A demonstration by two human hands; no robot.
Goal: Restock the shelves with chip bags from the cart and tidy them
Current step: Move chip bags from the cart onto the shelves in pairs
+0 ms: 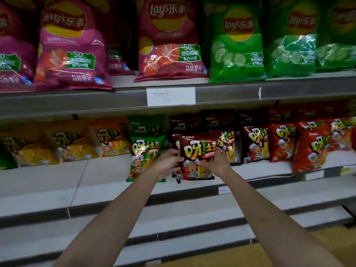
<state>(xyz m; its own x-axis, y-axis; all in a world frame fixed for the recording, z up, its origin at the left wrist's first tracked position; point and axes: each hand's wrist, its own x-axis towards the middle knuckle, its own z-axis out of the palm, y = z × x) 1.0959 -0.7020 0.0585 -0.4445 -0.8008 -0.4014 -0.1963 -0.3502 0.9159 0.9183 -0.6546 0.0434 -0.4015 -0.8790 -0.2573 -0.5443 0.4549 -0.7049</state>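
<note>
Arms reach forward from the bottom of the head view, both nearly straight, converging on a brown bag (198,155) at the front of the lower shelf (107,176). Left hand (168,162) grips the bag's left edge, fingers curled onto its face. Right hand (215,162) pinches its lower right side, thumb across the front. The bag stands upright, long axis vertical, print facing the camera, top tipped slightly back toward more brown bags behind it. Just left of the brown bag stands a green bag (144,157), with orange bags (111,139) beyond that. Right of it sit red bags (312,147). Above it, a white label (171,96) hangs on the upper shelf edge, which carries pink bags (169,41) and larger green Lay's bags (237,45).
</note>
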